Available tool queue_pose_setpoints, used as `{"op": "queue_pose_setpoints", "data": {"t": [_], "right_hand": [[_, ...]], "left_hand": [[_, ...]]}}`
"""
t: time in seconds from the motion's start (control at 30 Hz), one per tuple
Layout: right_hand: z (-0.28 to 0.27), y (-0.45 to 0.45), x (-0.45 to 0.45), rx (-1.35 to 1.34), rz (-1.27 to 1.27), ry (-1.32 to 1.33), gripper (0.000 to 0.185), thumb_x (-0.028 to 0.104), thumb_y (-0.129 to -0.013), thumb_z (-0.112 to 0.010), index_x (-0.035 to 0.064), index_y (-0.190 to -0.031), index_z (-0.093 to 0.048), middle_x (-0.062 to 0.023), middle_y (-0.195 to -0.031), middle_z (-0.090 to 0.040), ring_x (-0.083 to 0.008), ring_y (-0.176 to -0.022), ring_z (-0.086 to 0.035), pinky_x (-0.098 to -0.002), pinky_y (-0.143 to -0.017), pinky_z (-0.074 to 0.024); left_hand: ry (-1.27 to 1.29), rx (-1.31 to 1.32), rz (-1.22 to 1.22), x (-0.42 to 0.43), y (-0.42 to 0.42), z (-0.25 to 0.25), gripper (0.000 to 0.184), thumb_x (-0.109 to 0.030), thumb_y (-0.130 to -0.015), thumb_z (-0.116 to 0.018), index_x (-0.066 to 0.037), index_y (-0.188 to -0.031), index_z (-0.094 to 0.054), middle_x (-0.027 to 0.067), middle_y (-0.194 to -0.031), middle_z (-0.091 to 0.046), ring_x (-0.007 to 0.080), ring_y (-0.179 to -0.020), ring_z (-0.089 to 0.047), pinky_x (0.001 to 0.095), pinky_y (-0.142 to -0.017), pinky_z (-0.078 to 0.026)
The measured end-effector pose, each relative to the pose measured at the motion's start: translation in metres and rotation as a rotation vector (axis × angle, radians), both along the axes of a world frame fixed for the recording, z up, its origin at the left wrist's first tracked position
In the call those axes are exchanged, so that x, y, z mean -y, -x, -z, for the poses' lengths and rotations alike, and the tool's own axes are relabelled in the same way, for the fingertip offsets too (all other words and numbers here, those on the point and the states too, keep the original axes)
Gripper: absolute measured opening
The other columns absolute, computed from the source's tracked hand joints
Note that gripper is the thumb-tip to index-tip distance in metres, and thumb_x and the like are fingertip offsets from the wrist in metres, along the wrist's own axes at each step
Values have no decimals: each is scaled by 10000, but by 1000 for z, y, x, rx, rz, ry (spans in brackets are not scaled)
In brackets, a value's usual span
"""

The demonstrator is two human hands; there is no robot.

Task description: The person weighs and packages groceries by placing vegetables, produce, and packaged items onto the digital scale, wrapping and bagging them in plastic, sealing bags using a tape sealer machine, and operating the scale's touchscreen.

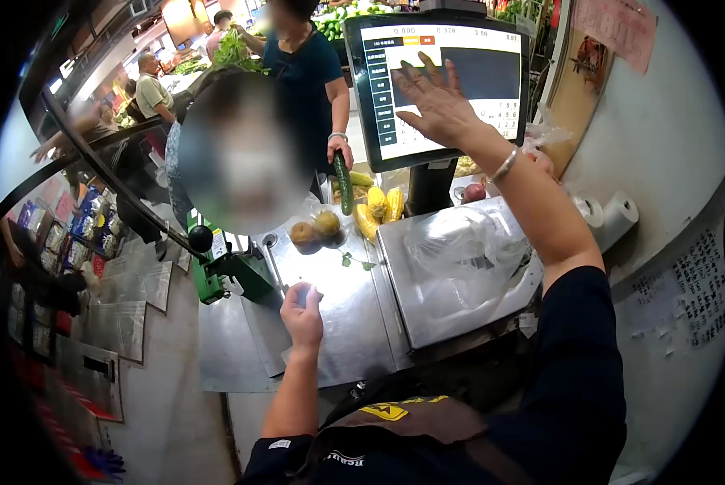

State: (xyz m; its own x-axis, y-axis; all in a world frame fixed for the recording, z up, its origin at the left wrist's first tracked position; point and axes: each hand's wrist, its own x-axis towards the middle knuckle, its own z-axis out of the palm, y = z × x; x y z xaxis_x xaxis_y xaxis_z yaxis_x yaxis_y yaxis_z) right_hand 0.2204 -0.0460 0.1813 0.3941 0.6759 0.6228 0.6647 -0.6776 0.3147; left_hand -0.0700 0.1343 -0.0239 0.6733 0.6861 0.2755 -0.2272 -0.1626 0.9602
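My right hand is raised over the touchscreen of a weighing scale, its fingers spread and empty. Whether a fingertip touches the glass I cannot tell. Below the screen, a crumpled clear plastic bag lies on the metal weighing plate. My left hand is over the steel counter, closed with thumb and fingers together; what it holds, if anything, does not show. Nearest to it are a green bag sealer with a black knob and two brownish round fruits.
Across the counter, a person's hand holds a cucumber. Yellow corn cobs lie beside the scale's post. A second person stands close to the sealer. Rolls of plastic bags sit by the right wall, and a red onion lies behind the plate.
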Motion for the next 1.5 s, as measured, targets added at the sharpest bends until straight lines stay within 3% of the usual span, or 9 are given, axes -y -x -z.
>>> {"op": "queue_pose_setpoints", "data": {"t": [0.3,0.5,0.67,0.9,1.03,1.07,1.3,1.4,1.5], "right_hand": [[99,47,213,-214,98,-632,392,105,-777,-577,-13,-1146,-522,-192,-1115,-554,-309,-1055,-517,-328,-922,-382],[283,101,353,-809,636,-1039,320,159,-806,-528,-14,-1069,-585,-197,-1051,-603,-291,-999,-575,-343,-868,-427],[332,127,358,-904,551,-949,363,115,-788,-471,-8,-1117,-563,-193,-1050,-607,-289,-1004,-573,-327,-873,-423],[324,139,332,-1064,473,-826,492,-39,-677,-435,-51,-1165,-501,-199,-1005,-613,-267,-932,-585,-335,-824,-436],[325,157,309,-746,558,-672,299,9,-683,-507,-21,-968,-591,-218,-869,-602,-368,-831,-566,-423,-745,-439],[317,166,300,-699,605,-639,242,23,-690,-523,-11,-918,-600,-211,-832,-601,-375,-815,-559,-437,-735,-434],[304,203,310,-257,908,-578,90,84,-737,-609,24,-800,-634,-104,-788,-617,-263,-731,-571,-380,-678,-460],[289,189,303,-943,343,-1485,136,95,-748,-654,9,-851,-629,-45,-798,-598,-146,-709,-540,-278,-662,-447],[254,170,241,-1175,0,-1518,190,116,-745,-686,19,-899,-631,-6,-798,-577,-95,-725,-507,-231,-656,-421]], "left_hand": [[-140,-201,116,10,-9,31,329,-87,-744,-661,29,-1024,-535,103,-956,-559,169,-857,-544,281,-735,-450],[-720,-306,368,48,-52,45,829,-274,-627,-771,56,-1261,-351,214,-1275,-372,337,-1214,-313,410,-999,-287],[-861,-359,474,75,-78,55,1062,-400,-552,-798,62,-1322,-232,251,-1377,-233,400,-1307,-134,447,-1056,-181],[-970,-324,511,98,-89,38,1009,-330,-566,-763,25,-1337,-217,273,-1372,-196,425,-1293,-119,452,-1069,-129],[-1098,-276,606,110,-108,47,761,-296,-552,-820,-33,-1175,-472,168,-1192,-465,336,-1096,-423,447,-957,-303],[-481,-426,862,118,-113,44,607,-295,-589,-803,-32,-1074,-550,146,-1102,-533,322,-1016,-481,433,-923,-335],[-796,181,443,191,-173,-8,312,-158,-685,-688,5,-935,-595,89,-973,-575,204,-922,-513,321,-805,-406],[65,24,643,206,-203,-52,256,-147,-709,-655,43,-875,-614,71,-808,-623,146,-704,-538,294,-675,-411],[405,6,742,215,-216,-76,183,-90,-744,-611,32,-880,-620,58,-844,-622,125,-708,-550,257,-644,-424]]}}
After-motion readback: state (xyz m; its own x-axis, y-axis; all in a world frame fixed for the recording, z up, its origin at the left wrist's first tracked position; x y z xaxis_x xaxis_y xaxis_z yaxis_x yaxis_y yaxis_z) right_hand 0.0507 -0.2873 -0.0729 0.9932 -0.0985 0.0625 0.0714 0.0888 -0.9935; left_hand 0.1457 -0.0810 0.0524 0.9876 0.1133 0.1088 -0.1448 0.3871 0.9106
